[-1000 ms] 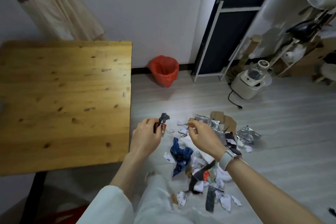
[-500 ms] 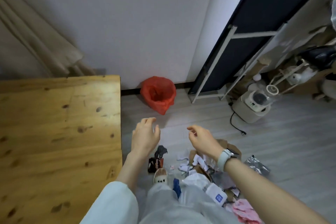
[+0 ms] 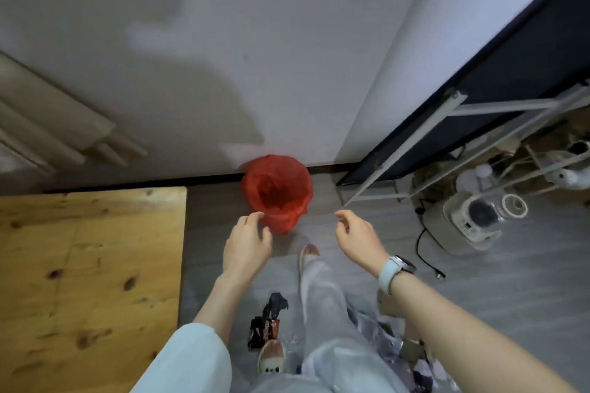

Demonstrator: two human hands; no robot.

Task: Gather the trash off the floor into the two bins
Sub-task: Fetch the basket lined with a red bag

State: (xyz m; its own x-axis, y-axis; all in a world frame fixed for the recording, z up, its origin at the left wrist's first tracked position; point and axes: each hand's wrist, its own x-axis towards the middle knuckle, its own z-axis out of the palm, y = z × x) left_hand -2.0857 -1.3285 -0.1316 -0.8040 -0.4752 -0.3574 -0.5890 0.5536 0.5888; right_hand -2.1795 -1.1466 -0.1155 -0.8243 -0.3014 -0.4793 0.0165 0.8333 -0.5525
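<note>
A pale wall (image 3: 287,41) fills the upper half of the view, with a grey plank floor (image 3: 495,290) below it. To the left a wooden table (image 3: 89,281) with dark knots takes up the lower corner. On the right a dark panel in a white frame (image 3: 447,124) leans against the wall, and beside it a white kitchen appliance (image 3: 472,223) sits on the floor with its black cord trailing out.

Against the wall stands the red bin (image 3: 277,193), lined with a red bag, mouth open. What lies inside is too dark to make out. Only this one bin is in view; the second is not visible.

The person stands over the floor in light trousers, one foot forward toward the bin. The left hand (image 3: 247,244) reaches toward the near rim of the bin, fingers loosely spread and holding nothing. The right hand (image 3: 359,238), a watch on its wrist, hangs apart to the right of the bin, fingers slightly curled and empty as far as can be seen.

The trash has not been cleared. A dark crumpled wrapper (image 3: 266,324) lies on the floor between the table and the person's legs, well short of the bin. More scraps of paper and foil (image 3: 412,357) lie behind the right forearm at the bottom of the view, partly hidden by the leg and arm.

Judging from this, most of the job is left: both hands are empty, visible litter is on the floor, and the bin's contents cannot be confirmed.
</note>
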